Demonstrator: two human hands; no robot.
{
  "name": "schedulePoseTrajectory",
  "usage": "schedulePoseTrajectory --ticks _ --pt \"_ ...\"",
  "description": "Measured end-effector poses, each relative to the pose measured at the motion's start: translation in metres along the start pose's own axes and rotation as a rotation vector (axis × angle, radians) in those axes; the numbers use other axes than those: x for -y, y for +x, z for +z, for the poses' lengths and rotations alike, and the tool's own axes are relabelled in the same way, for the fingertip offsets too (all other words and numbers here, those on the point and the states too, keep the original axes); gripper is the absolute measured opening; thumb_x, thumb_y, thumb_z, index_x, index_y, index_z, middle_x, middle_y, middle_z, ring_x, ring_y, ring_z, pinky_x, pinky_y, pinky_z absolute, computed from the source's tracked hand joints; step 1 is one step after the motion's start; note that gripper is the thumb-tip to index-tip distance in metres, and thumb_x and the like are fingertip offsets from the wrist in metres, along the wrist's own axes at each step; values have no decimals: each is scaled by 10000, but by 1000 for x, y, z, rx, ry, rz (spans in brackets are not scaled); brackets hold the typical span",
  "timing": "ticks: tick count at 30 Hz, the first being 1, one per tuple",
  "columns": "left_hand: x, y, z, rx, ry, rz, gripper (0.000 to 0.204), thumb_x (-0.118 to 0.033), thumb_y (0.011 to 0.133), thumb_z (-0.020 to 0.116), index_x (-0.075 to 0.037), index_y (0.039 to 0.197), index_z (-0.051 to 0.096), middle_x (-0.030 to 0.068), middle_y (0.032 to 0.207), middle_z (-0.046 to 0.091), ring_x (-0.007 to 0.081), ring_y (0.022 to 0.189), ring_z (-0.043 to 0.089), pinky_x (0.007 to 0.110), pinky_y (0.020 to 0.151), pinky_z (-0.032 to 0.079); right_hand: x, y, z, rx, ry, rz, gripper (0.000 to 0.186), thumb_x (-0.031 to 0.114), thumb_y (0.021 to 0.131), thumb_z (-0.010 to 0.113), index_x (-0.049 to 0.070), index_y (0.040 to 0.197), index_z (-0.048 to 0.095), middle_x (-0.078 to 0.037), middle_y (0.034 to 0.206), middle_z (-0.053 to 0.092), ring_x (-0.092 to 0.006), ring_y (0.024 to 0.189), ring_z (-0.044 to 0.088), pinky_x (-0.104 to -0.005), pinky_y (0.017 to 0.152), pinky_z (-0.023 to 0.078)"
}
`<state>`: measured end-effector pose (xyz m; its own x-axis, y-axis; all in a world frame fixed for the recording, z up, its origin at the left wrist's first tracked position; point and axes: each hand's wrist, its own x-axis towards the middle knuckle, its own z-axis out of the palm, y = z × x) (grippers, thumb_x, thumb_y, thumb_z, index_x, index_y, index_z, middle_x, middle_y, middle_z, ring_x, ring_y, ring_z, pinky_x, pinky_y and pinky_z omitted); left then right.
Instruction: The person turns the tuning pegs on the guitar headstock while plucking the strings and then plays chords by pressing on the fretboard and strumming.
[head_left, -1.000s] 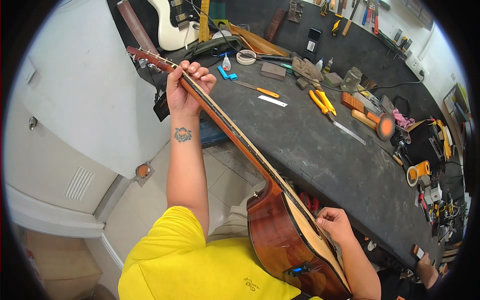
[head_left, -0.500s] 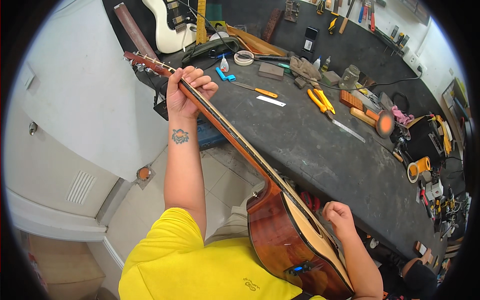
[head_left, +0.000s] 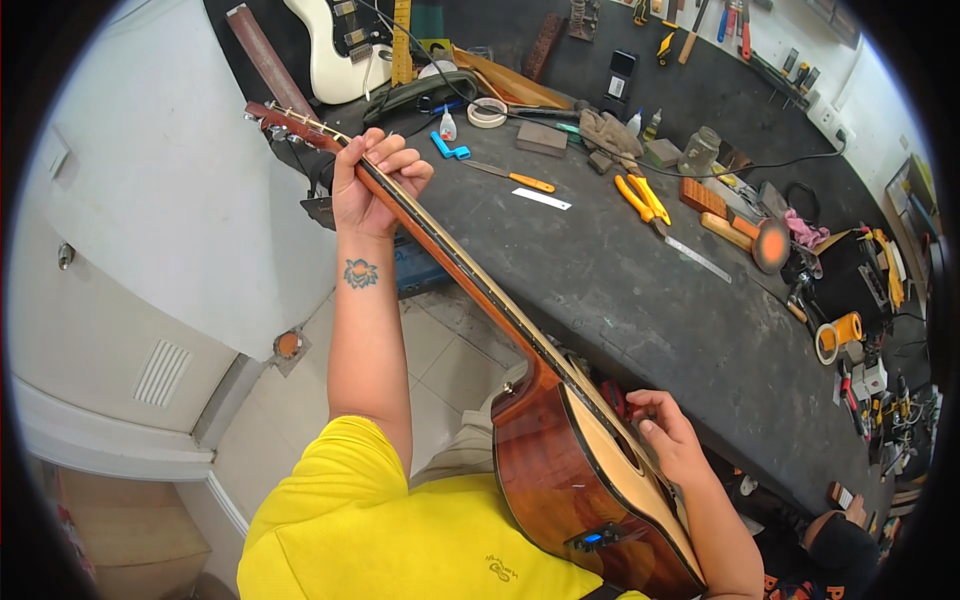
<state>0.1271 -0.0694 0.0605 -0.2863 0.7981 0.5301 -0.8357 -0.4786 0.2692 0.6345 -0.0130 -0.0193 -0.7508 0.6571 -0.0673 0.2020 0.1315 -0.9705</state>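
An acoustic guitar (head_left: 565, 470) with a glossy reddish-brown body and pale top lies across my lap, its neck slanting up to the left. Around the neck near the headstock (head_left: 295, 125) my left hand (head_left: 375, 185) is closed, thumb on one side and bent fingers over the strings. My right hand (head_left: 668, 440) hovers at the strings beside the sound hole (head_left: 628, 448), thumb and index finger apart, with no object visible in it; its other fingers are partly hidden. On the guitar's side sits a small control panel (head_left: 597, 538) with a lit blue display.
Ahead stretches a dark workbench (head_left: 600, 260) holding yellow-handled pliers (head_left: 642, 200), a steel ruler (head_left: 698, 260), an orange-handled blade (head_left: 530, 183), a blue string winder (head_left: 450, 148) and a masking tape roll (head_left: 488, 113). A white electric guitar (head_left: 340, 55) stands behind. Another person (head_left: 840, 550) is at lower right.
My right hand has loosened from a curled shape, its index finger and thumb now spread, and shifted slightly at the strings. My left hand stays on the neck. The other person has moved further into view.
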Motion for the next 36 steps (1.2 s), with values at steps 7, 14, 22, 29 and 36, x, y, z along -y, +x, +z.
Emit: schedulePoseTrajectory --ticks 7,14,22,29,36 --pt "1 -1 4 -9 -23 -13 191 -186 937 678 -139 804 550 -51 726 498 72 684 488 309 752 377 -16 -3 -16 10 150 152 159 -32 927 637 13 1079 618 -11 989 623 -100 910 572 -273 839 476" --pt "-2 0 -1 2 -18 -19 240 -186 912 689 -146 777 495 -58 727 477 77 689 479 307 748 364 -3 -3 -13 24 -48 -130 100 -7 901 697 12 981 641 -17 849 618 -95 771 555 -250 748 465" --pt "0 0 2 -30 -18 -22 218 -182 911 683 -149 759 532 -60 710 489 70 674 483 303 747 370 -11 -3 -15 -1 -148 105 102 73 889 736 11 906 656 17 774 604 -89 727 544 -263 696 466" --pt "1 1 1 -24 -21 -33 213 -181 909 680 -146 759 533 -56 714 484 73 672 477 299 743 367 -11 -6 -13 126 315 35 184 188 979 608 12 1031 619 -3 918 596 -114 886 548 -275 831 456" --pt "1 2 2 -26 -17 -38 228 -191 918 671 -147 750 523 -60 714 481 73 680 474 307 734 375 -11 0 -20 221 59 -132 221 154 915 715 25 823 560 -49 893 561 -140 843 515 -306 788 444"
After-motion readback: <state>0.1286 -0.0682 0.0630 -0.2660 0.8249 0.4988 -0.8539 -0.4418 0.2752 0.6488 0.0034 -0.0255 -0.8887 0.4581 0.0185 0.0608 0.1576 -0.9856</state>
